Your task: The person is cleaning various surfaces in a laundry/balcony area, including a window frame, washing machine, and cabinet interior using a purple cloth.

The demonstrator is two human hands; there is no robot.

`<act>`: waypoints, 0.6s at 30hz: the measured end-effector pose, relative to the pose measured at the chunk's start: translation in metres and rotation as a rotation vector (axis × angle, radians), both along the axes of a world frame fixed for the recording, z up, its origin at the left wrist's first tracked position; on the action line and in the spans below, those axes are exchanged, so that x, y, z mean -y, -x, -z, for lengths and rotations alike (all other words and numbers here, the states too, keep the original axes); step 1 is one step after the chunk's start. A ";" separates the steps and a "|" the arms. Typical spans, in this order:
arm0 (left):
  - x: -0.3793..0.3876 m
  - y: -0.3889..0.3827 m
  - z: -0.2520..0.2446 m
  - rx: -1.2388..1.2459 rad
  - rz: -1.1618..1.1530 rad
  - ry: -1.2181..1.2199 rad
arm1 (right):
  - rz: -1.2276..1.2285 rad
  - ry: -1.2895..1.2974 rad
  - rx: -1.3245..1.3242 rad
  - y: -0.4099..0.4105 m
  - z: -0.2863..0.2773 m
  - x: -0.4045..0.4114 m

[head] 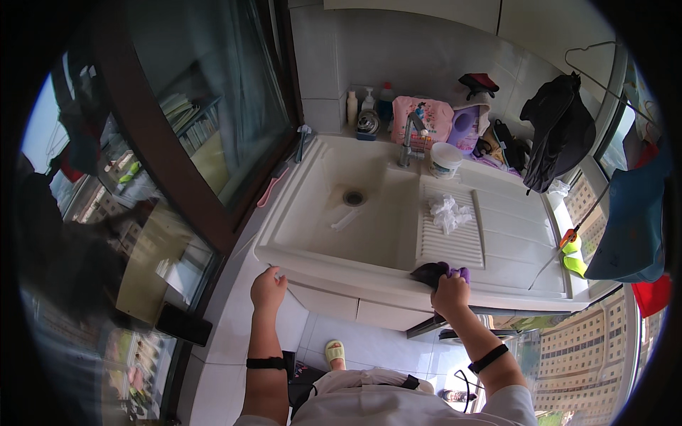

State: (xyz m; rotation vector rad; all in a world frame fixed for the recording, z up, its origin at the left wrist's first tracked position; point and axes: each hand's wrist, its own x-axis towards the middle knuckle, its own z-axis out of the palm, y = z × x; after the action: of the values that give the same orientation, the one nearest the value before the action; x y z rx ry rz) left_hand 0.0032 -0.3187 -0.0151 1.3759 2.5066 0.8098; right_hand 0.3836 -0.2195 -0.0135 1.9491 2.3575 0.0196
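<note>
My right hand [452, 294] is shut on a dark, bunched cloth item [429, 273] with a purple part [462, 275], above the front rim of the white sink unit [341, 265]. What exactly the item is cannot be made out. My left hand [268, 290] is at the sink's front left corner, fingers curled; whether it touches the rim or holds anything is unclear. In the basin, a whitish strip [346, 219] lies near the drain [354, 198]. Crumpled white plastic [449, 213] rests on the ribbed washboard [453, 250] at the right.
Behind the basin stand a faucet [407, 146], a white tub [445, 160], a pink package [421, 118] and a purple jug [465, 127]. A pink-handled brush [273, 186] lies left of the sink. Dark clothing [562, 125] and blue fabric [628, 229] hang at the right.
</note>
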 end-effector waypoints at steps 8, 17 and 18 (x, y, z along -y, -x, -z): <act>-0.012 0.002 -0.014 0.141 0.128 -0.172 | -0.477 -0.216 -0.203 0.168 0.022 -0.005; -0.093 -0.024 -0.037 0.307 0.371 -0.241 | -0.331 -0.001 -0.397 0.114 -0.002 -0.015; -0.104 -0.030 -0.040 0.372 0.419 -0.263 | -0.258 0.020 -0.402 0.093 -0.008 -0.017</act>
State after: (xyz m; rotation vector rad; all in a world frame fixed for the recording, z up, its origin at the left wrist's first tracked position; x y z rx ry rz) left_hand 0.0334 -0.2145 0.0246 1.5787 1.8004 1.1947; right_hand 0.2907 -0.2028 -0.0057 1.7598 2.8297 -0.4147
